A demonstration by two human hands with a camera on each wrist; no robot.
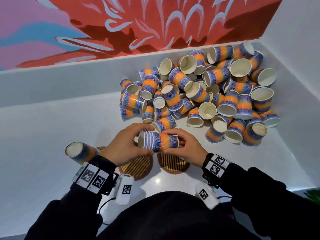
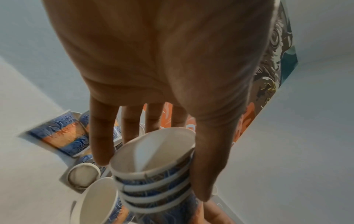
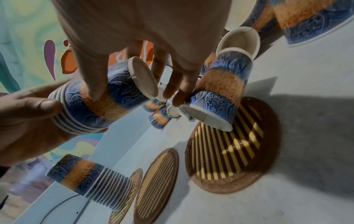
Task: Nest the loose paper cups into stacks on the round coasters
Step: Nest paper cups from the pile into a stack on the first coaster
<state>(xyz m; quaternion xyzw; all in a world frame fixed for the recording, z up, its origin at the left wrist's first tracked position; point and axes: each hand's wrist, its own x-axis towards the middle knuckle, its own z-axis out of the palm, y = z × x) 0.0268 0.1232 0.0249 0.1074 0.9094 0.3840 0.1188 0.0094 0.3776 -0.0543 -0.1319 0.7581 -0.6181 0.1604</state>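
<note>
A short nested stack of blue-and-orange paper cups (image 1: 158, 142) (image 2: 149, 189) (image 3: 107, 104) lies on its side in the air, held by both hands. My left hand (image 1: 147, 139) (image 2: 153, 178) grips the rim end, thumb on one side and fingers on the other. My right hand (image 1: 171, 141) (image 3: 134, 97) holds the base end. Below them lie two bare round striped coasters (image 1: 136, 166) (image 1: 173, 163). A tall nested stack (image 1: 81, 153) (image 3: 91, 174) stands upside down on a third coaster (image 3: 132, 181) at the left.
A big pile of loose cups (image 1: 216, 87) fills the white table's far right corner by the wall. One loose cup (image 1: 164, 124) (image 3: 216, 94) lies just beyond my right fingers. A painted wall (image 1: 138, 23) runs behind the raised back ledge.
</note>
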